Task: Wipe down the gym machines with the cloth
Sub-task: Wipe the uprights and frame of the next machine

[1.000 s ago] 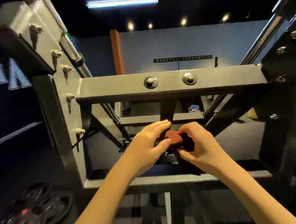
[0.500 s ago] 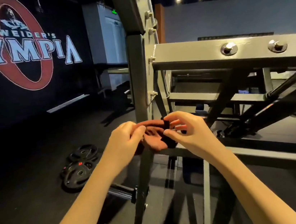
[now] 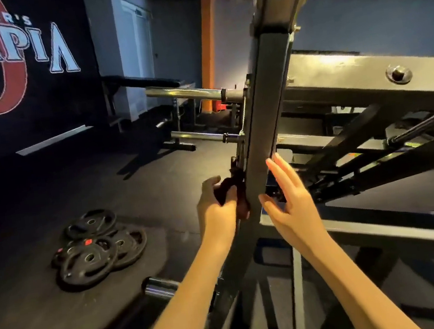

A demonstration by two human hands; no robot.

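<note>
Cloth: dark reddish-brown and bunched into a wad. It reads almost black in the dim light, and no weave or edges can be made out. Most of it is buried in the grip.

Left hand: curled round the cloth, thumb on top. It sits just left of the machine's grey upright post. The cloth sticks out of the hand's post side and sits against the post's left edge, at about hand level and low on the post.

Right hand: holds nothing, with fingers straight and spread slightly, pointing up. It's just right of the post, palm turned toward it. Thumb and fingertips are right at the post's right edge, but contact can't be confirmed. The cloth is on the far side of the post from this hand.

Also relative to the post:
- A grey cross beam with bolt heads runs off to its right.
- Two chrome pegs stick out to its left.
- A stack of black weight plates lies on the floor, well to its left.
</note>
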